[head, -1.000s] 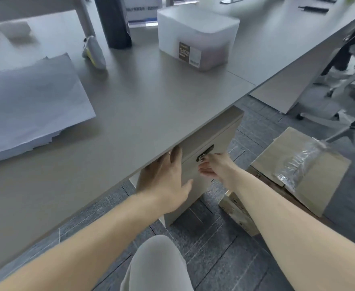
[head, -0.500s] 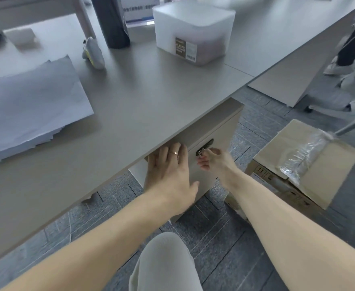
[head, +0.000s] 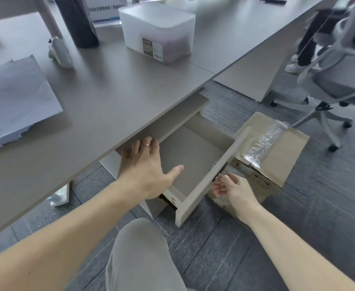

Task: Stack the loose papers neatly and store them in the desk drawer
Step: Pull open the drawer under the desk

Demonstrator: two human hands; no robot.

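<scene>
A stack of white papers (head: 15, 101) lies on the grey desk (head: 113, 97) at the left, its edges uneven. Under the desk edge the beige drawer (head: 189, 156) stands pulled out and is empty inside. My right hand (head: 233, 189) pinches the small metal key at the drawer front (head: 218, 169). My left hand (head: 145, 164) rests flat, fingers spread, on top of the cabinet body just under the desk edge, holding nothing.
A frosted plastic box (head: 157, 32), a dark cylinder (head: 78, 22) and a grey mouse (head: 60, 52) stand at the back of the desk. An open cardboard box (head: 277, 156) sits on the floor right beside the drawer front. An office chair (head: 336, 80) stands at the right.
The drawer was shut and has slid out toward me, pulled by my right hand at the key. My left hand stayed on the cabinet top.
</scene>
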